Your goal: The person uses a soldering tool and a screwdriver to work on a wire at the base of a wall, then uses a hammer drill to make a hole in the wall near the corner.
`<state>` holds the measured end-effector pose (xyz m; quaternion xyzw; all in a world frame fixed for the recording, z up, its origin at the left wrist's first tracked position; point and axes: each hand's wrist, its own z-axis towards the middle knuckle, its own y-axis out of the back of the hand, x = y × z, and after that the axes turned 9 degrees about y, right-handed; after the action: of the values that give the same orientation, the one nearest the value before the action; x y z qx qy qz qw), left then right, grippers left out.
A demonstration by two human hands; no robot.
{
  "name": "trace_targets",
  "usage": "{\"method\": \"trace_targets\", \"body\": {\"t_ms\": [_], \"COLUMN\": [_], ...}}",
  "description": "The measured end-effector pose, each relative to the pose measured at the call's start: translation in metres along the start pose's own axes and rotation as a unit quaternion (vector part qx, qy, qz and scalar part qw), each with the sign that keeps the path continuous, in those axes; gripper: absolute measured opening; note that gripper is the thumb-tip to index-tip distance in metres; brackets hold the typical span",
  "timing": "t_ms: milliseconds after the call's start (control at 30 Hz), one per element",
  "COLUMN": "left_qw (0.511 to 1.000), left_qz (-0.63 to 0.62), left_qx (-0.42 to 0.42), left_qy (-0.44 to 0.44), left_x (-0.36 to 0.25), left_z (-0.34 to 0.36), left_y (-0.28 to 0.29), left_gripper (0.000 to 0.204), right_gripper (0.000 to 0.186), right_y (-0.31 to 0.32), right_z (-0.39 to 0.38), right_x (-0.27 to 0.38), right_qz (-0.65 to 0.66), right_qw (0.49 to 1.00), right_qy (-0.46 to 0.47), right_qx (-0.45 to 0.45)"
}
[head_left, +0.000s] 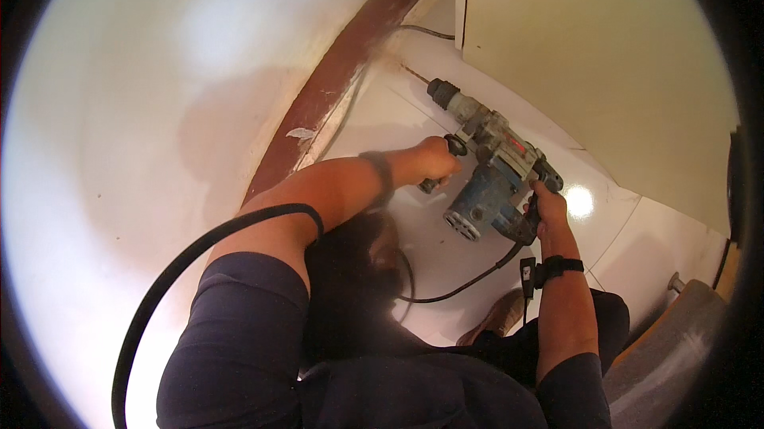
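Observation:
A large blue and grey rotary hammer drill [495, 166] lies sideways in front of me, held in both hands. Its long thin bit [415, 74] points to the far left, the tip close to the foot of the wall. My left hand [436, 161] is closed round the black side handle [455, 145] behind the chuck. My right hand [547, 204] grips the rear handle [528, 220]; whether a finger presses the trigger is hidden. From the base of that handle a black power cord [469, 283] runs back toward my legs.
A pale wall [159, 111] with a dark red skirting strip [342, 55] rises on the left. A cream panel [605, 71] stands at the right. Along the skirting runs a thin cable [348, 111]. A thick black cable [175, 262] loops over my left arm. White tiles [613, 226] cover the floor.

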<state>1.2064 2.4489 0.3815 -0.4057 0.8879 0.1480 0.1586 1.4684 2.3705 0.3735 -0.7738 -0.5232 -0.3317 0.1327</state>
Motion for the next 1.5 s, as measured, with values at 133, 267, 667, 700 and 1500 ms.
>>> {"method": "trace_targets", "body": {"t_ms": [133,267,667,700,1500], "left_qw": [0.999,1.0,0.999,0.998,1.0], "left_qz": [0.027,-0.01,0.03,0.059,0.025], "left_qx": [0.001,0.004,0.026,0.012,0.003], "left_qy": [-0.017,-0.016,0.015,-0.016,-0.013], "left_x": [-0.001,0.004,-0.004,0.001,-0.006], "left_z": [-0.004,0.002,-0.007,0.004,-0.018], "left_y": [0.002,0.0,0.003,0.007,0.001], "left_gripper": [0.018,0.018,0.023,0.023,0.017], "right_gripper": [0.022,0.023,0.026,0.026,0.024], "right_y": [0.001,-0.001,0.002,-0.007,0.01], "right_z": [-0.001,-0.001,0.002,0.006,-0.007], "right_x": [0.0,0.001,-0.006,0.0,-0.005], "right_qz": [0.005,0.0,0.014,0.021,0.001], "right_qw": [1.0,1.0,1.0,1.0,1.0], "right_qy": [0.012,-0.007,-0.016,-0.009,-0.011], "right_qx": [0.002,-0.005,-0.021,-0.02,0.002]}}
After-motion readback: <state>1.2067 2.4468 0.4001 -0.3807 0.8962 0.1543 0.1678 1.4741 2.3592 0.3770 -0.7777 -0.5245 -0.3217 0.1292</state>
